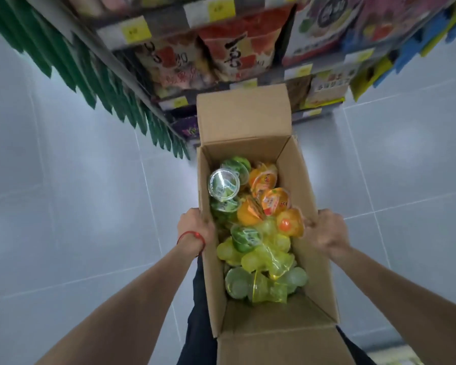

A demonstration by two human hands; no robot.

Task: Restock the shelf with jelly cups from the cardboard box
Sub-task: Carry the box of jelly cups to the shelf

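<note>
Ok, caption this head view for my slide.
Both hands hold an open cardboard box of jelly cups before shelves.

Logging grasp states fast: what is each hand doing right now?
Left hand: closed on the left wall of the cardboard box.
Right hand: closed on the box's right wall.

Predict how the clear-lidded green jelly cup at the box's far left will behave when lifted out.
The green jelly cup is probably light and rigid: small moulded plastic. Its glossy film lid may be slippery and could puncture. Lying tilted on the loose pile in the cardboard box, it may shift neighbouring cups.
</note>
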